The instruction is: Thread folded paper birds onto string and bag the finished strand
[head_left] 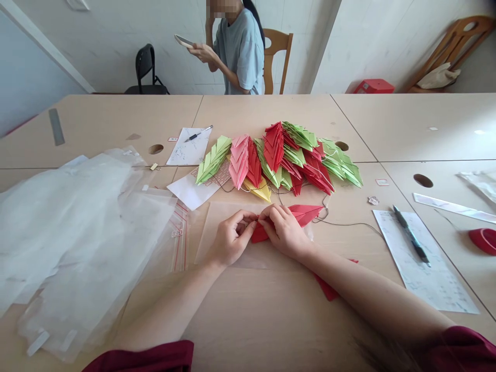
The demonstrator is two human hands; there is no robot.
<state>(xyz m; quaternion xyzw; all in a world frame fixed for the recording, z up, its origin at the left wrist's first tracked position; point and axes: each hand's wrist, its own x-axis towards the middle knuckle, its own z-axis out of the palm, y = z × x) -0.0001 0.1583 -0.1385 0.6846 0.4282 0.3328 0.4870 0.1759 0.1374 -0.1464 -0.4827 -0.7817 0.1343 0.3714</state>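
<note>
Between my two hands is a red folded-paper piece, resting above a clear plastic sheet. My left hand pinches its left end, thumb against fingertips. Fingers of my right hand are closed on the same piece, close beside the left fingertips. My right hand covers the middle of the paper. A dark cord runs on the table from near its right tip. Just beyond lies a heap of pleated paper strings in red, green, pink and yellow. Another red paper piece lies partly under my right forearm.
Large clear plastic bags spread over the left side. A written sheet with a pen lies at right, near a red tape roll. Another pen rests on paper behind. Across the table, a person holds a phone.
</note>
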